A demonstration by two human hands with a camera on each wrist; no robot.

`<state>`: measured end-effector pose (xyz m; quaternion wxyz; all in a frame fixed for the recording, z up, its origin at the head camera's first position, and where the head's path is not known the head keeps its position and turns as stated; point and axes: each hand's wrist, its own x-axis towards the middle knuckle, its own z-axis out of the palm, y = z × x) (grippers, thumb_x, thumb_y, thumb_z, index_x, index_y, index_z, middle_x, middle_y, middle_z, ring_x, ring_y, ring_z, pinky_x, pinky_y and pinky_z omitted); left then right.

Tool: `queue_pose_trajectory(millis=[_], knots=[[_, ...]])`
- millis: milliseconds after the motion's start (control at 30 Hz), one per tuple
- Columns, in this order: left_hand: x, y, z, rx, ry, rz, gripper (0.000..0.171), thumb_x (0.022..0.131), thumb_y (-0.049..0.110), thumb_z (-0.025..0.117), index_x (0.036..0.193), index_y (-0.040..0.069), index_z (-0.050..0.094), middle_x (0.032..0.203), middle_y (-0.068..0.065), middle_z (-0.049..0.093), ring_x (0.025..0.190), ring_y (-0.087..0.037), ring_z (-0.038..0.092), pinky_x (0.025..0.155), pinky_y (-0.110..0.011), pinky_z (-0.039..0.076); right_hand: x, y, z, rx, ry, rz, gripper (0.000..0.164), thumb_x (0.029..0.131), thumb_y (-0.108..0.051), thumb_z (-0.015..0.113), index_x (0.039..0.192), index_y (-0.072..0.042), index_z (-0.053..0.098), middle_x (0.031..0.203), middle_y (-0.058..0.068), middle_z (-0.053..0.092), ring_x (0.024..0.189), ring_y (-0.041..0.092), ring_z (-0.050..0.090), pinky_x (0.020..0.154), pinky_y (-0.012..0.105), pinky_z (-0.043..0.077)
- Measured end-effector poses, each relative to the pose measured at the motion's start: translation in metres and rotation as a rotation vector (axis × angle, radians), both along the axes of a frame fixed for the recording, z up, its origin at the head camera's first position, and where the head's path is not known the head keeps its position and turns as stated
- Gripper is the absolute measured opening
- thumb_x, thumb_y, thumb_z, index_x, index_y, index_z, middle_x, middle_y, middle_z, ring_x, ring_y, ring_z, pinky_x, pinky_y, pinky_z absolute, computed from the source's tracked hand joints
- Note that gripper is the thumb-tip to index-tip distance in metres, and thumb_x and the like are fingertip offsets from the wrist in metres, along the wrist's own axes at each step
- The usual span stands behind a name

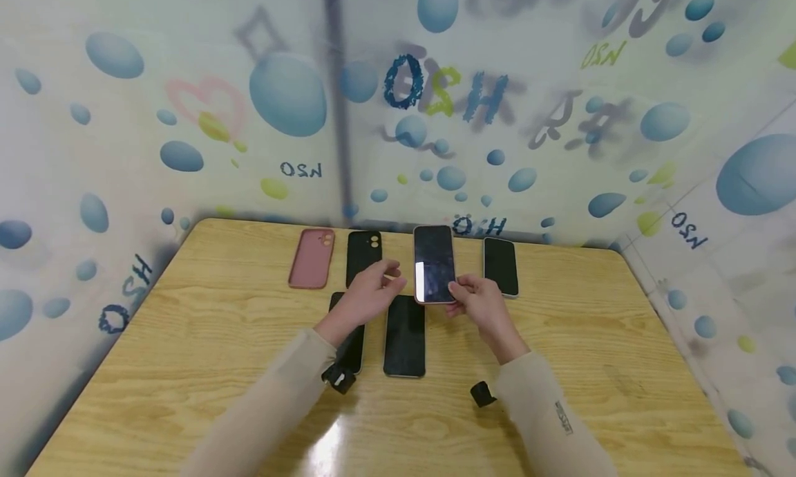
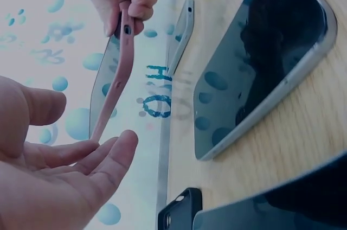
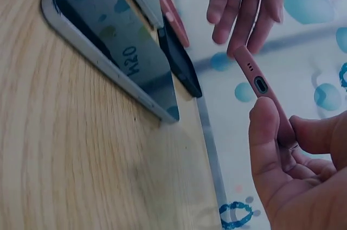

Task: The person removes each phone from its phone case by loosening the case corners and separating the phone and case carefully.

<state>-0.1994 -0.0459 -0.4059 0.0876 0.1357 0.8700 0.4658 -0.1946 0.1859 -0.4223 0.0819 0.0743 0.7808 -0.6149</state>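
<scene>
A phone in a pink case (image 1: pixel 435 256) is held up over the back of the table, its dark screen reflecting light. At its lower right corner my right hand (image 1: pixel 484 307) pinches it between thumb and fingers; in the right wrist view the charging port (image 3: pixel 261 84) shows in the case's end. My left hand (image 1: pixel 373 289) is beside the phone with fingers loosely spread and grips nothing. In the left wrist view its fingertips (image 2: pixel 127 140) are right by the far end of the pink case. A black phone case (image 1: pixel 362 249) lies partly behind the left hand.
An empty pink case (image 1: pixel 311 259) lies at the back left. Dark-screened phones lie around: one phone (image 1: pixel 500 268) at the right, a second phone (image 1: pixel 404 339) in the middle, and another phone (image 1: pixel 354 349) under the left forearm. A patterned wall sheet (image 1: pixel 286 207) borders the wooden table (image 1: pixel 186 325).
</scene>
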Motion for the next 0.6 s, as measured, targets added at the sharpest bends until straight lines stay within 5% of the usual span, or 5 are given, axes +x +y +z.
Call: queue_pose_trajectory(millis=[300, 600], knots=[[0.002, 0.011, -0.009, -0.001, -0.066, 0.045, 0.047, 0.108, 0.024, 0.056, 0.147, -0.002, 0.051, 0.135, -0.019, 0.064, 0.118, -0.033, 0.064, 0.098, -0.049, 0.054, 0.008, -0.011, 0.001, -0.076, 0.049, 0.043, 0.025, 0.105, -0.006, 0.057, 0.119, 0.014, 0.062, 0.089, 0.021, 0.075, 0.062, 0.016, 0.070, 0.069, 0.031, 0.063], [0.002, 0.022, -0.008, 0.244, -0.119, 0.043, 0.031, 0.106, 0.008, 0.058, 0.134, -0.004, 0.058, 0.114, -0.019, 0.072, 0.089, -0.026, 0.072, 0.084, -0.044, 0.061, 0.011, -0.014, 0.006, -0.144, 0.058, 0.077, 0.025, 0.106, -0.005, 0.055, 0.119, 0.016, 0.060, 0.088, 0.019, 0.074, 0.062, 0.015, 0.069, 0.068, 0.029, 0.062]])
